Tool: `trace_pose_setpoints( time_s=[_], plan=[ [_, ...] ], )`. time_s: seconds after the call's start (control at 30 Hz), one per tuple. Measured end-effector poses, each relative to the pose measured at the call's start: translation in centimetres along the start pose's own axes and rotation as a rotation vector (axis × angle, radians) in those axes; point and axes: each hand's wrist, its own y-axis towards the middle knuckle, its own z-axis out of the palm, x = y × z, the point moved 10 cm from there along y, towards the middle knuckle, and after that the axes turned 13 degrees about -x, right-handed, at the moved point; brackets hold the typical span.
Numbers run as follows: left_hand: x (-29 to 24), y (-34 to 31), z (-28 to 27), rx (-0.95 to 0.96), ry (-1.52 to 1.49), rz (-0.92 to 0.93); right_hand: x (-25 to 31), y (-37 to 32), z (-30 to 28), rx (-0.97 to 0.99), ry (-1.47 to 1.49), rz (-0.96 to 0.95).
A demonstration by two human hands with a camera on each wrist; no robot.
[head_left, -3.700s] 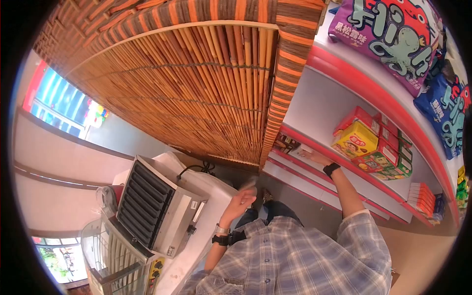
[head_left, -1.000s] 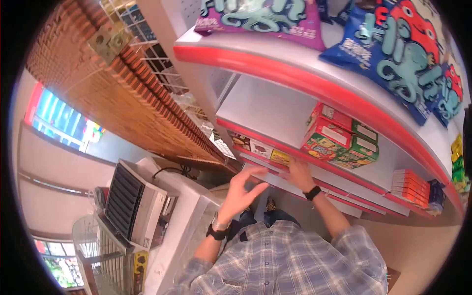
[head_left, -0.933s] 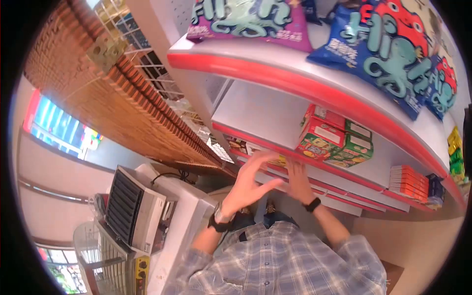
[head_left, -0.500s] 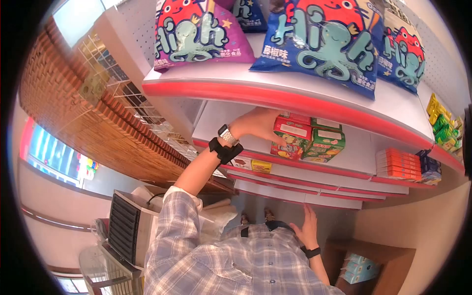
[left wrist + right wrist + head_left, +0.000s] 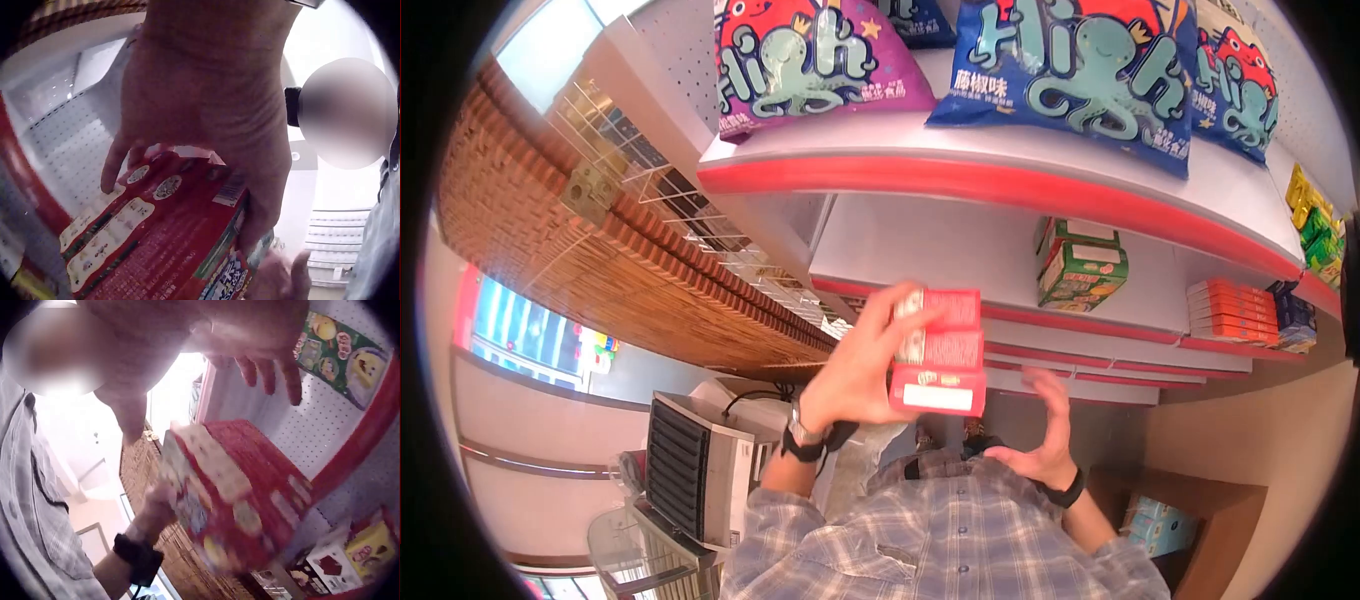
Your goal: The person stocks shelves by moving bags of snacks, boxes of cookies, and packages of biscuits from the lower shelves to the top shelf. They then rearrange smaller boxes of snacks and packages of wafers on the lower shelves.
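Note:
My left hand [image 5: 855,370] grips a row of red snack boxes [image 5: 950,350] in front of the shelves, thumb and fingers spread across the row. In the left wrist view the red boxes [image 5: 162,244] show small print and cream panels, with the palm arched over one end. My right hand [image 5: 1045,450] is raised to the right of the boxes, fingers apart and holding nothing. The right wrist view has its fingers [image 5: 265,375] above the red boxes [image 5: 250,487], with a gap between. Green snack boxes [image 5: 1085,275] stand on the shelf behind.
Purple [image 5: 820,75] and blue chip bags [image 5: 1070,85] lie on the top shelf. Orange boxes [image 5: 1235,315] stand farther right. At left are a woven screen [image 5: 620,290] and a metal appliance [image 5: 700,470]; at lower right, a brown cabinet [image 5: 1235,520].
My left hand reached into the shelf, took the red boxes from beside the green ones and drew them out towards me. The right hand dropped from the lower shelf, then rose slightly.

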Motion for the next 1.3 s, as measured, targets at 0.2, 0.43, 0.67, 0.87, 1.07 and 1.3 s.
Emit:
trace_pose_setpoints(
  time_s=[0.2,0.43,0.67,0.87,1.07,1.3],
  plan=[
    [2.7,-8.6,8.1,0.175,-0.019,-0.195,1.8,2.5,6.7,0.518,-0.194,-0.115],
    [6.8,-10.9,16.7,0.117,-0.070,-0.306,-8.3,-1.6,9.1,0.743,-0.377,0.120],
    [9.1,-10.0,18.5,-0.070,0.041,-0.407,-21.4,1.4,5.4,0.572,-0.621,0.132],
    [12.5,-18.8,16.0,-0.014,-0.128,-0.682,-43.3,-4.7,5.4,0.679,0.090,0.778],
    [13.4,-25.4,10.8,-0.150,-0.186,-0.999,-39.3,-2.0,11.7,0.975,-0.451,0.573],
    [13.7,-27.2,9.8,-0.275,-0.250,-1.051,-34.6,0.6,11.9,0.819,-0.292,0.521]
  ],
)
